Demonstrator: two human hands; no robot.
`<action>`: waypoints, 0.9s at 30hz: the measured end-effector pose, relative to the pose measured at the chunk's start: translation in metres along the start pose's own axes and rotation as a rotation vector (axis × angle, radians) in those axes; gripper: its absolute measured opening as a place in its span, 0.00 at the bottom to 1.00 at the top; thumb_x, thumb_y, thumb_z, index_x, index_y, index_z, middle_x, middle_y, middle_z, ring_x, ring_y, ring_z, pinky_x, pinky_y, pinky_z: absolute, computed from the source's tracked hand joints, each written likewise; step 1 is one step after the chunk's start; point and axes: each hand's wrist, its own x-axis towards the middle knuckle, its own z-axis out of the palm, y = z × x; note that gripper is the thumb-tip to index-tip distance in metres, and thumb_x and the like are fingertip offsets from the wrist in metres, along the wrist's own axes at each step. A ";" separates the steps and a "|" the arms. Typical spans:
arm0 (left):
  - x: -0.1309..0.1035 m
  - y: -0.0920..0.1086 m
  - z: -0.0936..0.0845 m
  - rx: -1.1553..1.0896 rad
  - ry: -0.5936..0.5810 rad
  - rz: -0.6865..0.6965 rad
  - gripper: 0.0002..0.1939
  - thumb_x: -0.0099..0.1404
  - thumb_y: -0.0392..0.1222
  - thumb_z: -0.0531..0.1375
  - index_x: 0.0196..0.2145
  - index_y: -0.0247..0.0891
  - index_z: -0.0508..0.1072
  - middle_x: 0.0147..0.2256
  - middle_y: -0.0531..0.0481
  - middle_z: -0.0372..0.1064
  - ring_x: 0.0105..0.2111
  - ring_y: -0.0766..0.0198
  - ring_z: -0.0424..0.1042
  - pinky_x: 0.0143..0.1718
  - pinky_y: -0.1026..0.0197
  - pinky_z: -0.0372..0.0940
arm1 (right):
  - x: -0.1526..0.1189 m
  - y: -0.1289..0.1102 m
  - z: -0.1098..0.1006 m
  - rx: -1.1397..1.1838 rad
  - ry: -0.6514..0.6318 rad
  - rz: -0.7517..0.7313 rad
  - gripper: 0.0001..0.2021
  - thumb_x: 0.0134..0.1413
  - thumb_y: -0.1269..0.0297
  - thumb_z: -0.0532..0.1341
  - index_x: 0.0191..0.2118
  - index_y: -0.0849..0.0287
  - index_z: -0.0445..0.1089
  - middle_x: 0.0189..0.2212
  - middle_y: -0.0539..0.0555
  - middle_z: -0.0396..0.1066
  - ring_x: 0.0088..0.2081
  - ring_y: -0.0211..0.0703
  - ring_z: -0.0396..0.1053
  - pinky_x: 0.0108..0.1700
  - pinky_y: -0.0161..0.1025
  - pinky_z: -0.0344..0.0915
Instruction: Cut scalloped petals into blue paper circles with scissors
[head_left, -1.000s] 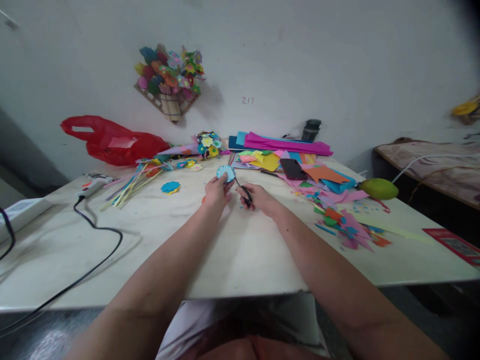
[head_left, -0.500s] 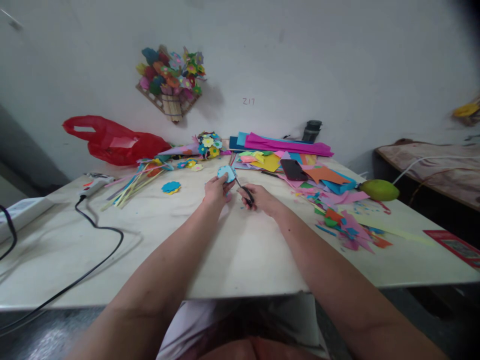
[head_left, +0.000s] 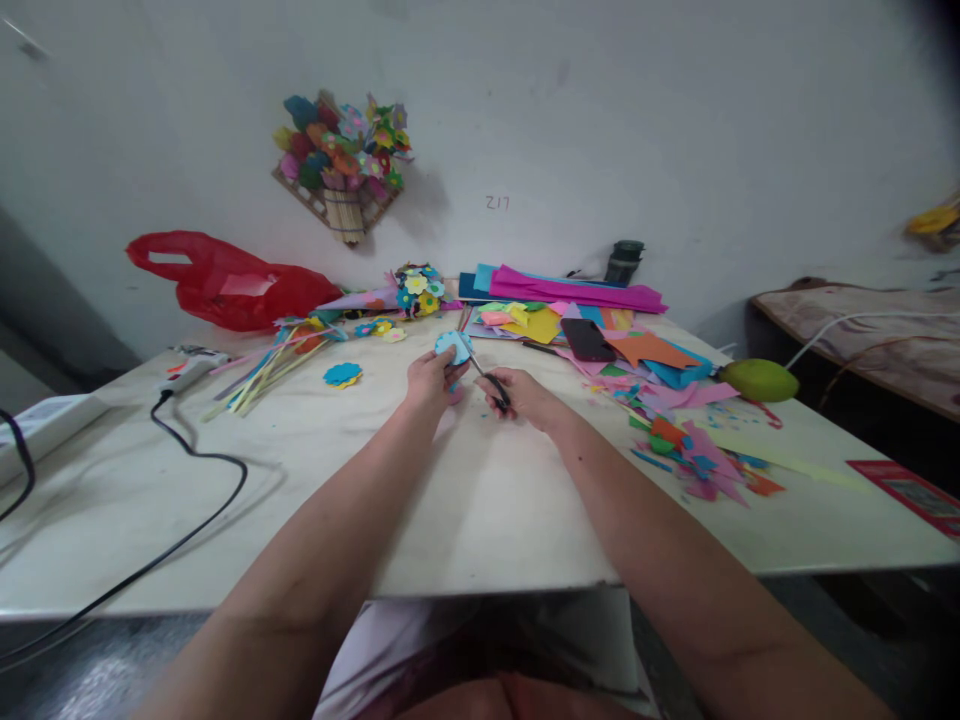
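My left hand [head_left: 433,376] pinches a light-blue paper flower [head_left: 448,345] with a scalloped edge, held up above the middle of the table. Black-handled scissors [head_left: 496,388] are gripped in my right hand [head_left: 519,394], their blades pointing up and left to the flower's right edge. Whether the blades are closed on the paper is too small to tell. Off to the left lie stacked blue and yellow paper flowers [head_left: 343,375]. A bit of pink shows just below my left hand.
Paper scraps [head_left: 705,460] and a phone [head_left: 587,340] lie to the right, near a green oval object [head_left: 759,380]. At the left are a red plastic bag [head_left: 232,290], paper strips [head_left: 262,375], and a power strip [head_left: 193,370] with a black cable. Coloured sheets [head_left: 577,290] line the back.
Both hands stay in nearly the same place. The scissor blades have shifted slightly against the right edge of the light-blue flower.
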 end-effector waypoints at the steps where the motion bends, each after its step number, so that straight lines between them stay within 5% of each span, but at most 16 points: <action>1: 0.000 0.000 0.000 -0.003 0.001 0.008 0.12 0.56 0.29 0.71 0.31 0.36 0.71 0.30 0.48 0.76 0.37 0.57 0.82 0.38 0.60 0.73 | 0.000 0.000 0.000 0.000 -0.002 -0.001 0.05 0.60 0.66 0.63 0.33 0.60 0.70 0.17 0.44 0.66 0.14 0.29 0.62 0.15 0.27 0.49; 27: 0.000 0.003 -0.001 0.010 -0.010 -0.032 0.07 0.60 0.27 0.66 0.30 0.35 0.72 0.29 0.47 0.76 0.28 0.63 0.79 0.35 0.63 0.72 | -0.003 -0.003 -0.004 -0.015 -0.013 0.023 0.04 0.59 0.69 0.61 0.32 0.60 0.70 0.16 0.44 0.65 0.14 0.30 0.59 0.15 0.29 0.46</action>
